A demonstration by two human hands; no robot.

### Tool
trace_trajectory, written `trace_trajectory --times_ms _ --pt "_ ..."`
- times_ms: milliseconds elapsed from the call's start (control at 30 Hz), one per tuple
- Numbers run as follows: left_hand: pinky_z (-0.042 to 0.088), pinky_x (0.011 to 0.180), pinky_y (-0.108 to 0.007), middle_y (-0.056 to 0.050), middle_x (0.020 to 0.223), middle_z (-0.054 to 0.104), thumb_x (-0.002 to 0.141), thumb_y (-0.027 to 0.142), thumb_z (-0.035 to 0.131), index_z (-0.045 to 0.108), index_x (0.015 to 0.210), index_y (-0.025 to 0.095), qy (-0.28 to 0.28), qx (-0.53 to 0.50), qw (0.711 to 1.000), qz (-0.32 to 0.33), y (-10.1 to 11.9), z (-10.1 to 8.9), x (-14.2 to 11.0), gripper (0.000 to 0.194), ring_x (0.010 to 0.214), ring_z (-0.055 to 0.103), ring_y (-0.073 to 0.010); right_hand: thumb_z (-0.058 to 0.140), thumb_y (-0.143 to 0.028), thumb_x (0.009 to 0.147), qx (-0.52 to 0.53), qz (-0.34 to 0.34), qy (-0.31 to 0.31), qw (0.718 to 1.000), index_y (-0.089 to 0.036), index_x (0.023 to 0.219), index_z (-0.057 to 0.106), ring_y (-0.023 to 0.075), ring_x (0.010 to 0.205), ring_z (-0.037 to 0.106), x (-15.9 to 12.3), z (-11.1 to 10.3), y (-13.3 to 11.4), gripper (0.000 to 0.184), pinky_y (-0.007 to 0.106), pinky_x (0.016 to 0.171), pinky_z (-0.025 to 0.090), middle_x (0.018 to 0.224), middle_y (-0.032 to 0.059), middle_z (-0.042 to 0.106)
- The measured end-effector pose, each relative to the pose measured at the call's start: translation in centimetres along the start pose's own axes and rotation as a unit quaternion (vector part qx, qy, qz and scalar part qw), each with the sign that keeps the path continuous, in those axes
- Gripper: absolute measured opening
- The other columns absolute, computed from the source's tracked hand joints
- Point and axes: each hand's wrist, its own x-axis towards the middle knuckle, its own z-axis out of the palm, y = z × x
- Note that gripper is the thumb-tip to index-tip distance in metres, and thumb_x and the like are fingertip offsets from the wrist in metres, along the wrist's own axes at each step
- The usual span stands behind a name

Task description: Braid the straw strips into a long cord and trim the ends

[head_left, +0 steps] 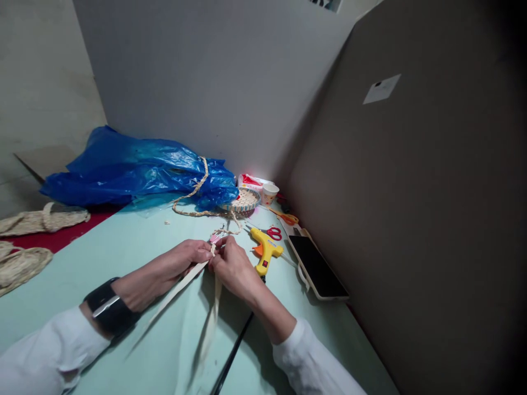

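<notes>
My left hand (192, 254) and my right hand (231, 262) meet above the table, fingers pinched round a narrow braid (213, 249) of pale plant fibre. From the braid, one loose fibre strip (177, 291) slants down to the left. A second strip (213, 315) hangs below my right hand. Just beyond the fingers lies a small pink and metal item (214, 238), partly hidden. A thin plaited cord (193, 213) runs from the blue bag down towards my hands; whether it joins the braid I cannot tell.
Right of my hands lie a yellow glue gun (265, 249), red-handled scissors (274, 233) and a tablet (317, 266). Behind stand a woven basket (247, 201), a paper cup (269, 192) and a blue plastic bag (140, 167). Woven slippers (24, 266) lie left; grey partitions (222, 82) enclose the table.
</notes>
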Motion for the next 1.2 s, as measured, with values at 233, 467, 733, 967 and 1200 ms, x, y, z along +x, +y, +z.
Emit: trace_trajectory --times_ms 233,467,733,967,1200 --pt "0.042 0.055 -0.028 0.005 0.058 0.050 0.070 0.035 0.070 0.057 0.070 0.020 0.004 0.059 0.998 0.004 0.0 0.2 -0.6 0.021 0.057 0.054 -0.0158 0.057 -0.020 0.084 -0.036 -0.012 -0.009 0.999 -0.020 0.078 0.052 0.0208 0.076 0.057 0.0 -0.5 0.3 0.008 0.028 0.061 0.034 0.079 0.0063 0.063" --pt "0.046 0.051 -0.023 0.005 0.071 0.059 0.097 0.038 0.060 0.063 0.088 0.015 0.057 0.162 0.985 -0.025 -0.6 0.3 0.0 0.024 0.052 0.052 -0.0085 0.041 -0.022 0.095 -0.068 -0.037 0.001 0.997 -0.020 0.066 0.050 0.0183 0.065 0.051 0.5 0.7 1.3 0.030 0.029 0.060 0.029 0.067 0.0044 0.057" --pt "0.058 0.077 -0.037 -0.002 0.090 0.072 0.094 0.035 0.065 0.068 0.092 0.015 0.093 0.307 0.947 0.012 -0.2 0.2 0.0 0.020 0.080 0.069 -0.0167 0.041 -0.028 0.094 -0.056 -0.058 0.029 0.996 -0.022 0.065 0.049 0.0198 0.067 0.056 0.7 1.5 2.0 0.030 0.029 0.063 0.033 0.067 0.0045 0.063" --pt "0.056 0.082 -0.038 0.001 0.076 0.071 0.095 0.036 0.063 0.067 0.076 0.016 0.128 0.357 0.923 0.066 0.5 0.9 -1.5 0.028 0.077 0.069 -0.0163 0.040 -0.050 0.086 -0.035 -0.042 0.046 0.997 -0.022 0.061 0.054 0.0218 0.058 0.051 1.0 1.6 2.6 0.040 0.031 0.057 0.030 0.056 0.0044 0.057" --pt "0.055 0.080 -0.037 0.001 0.079 0.071 0.094 0.037 0.064 0.068 0.079 0.016 0.159 0.356 0.918 0.070 -0.1 0.3 -0.9 0.026 0.080 0.068 -0.0175 0.045 -0.043 0.082 -0.016 -0.052 0.060 0.997 -0.021 0.058 0.051 0.0210 0.058 0.051 1.1 1.4 2.4 0.034 0.031 0.059 0.031 0.055 0.0045 0.058"
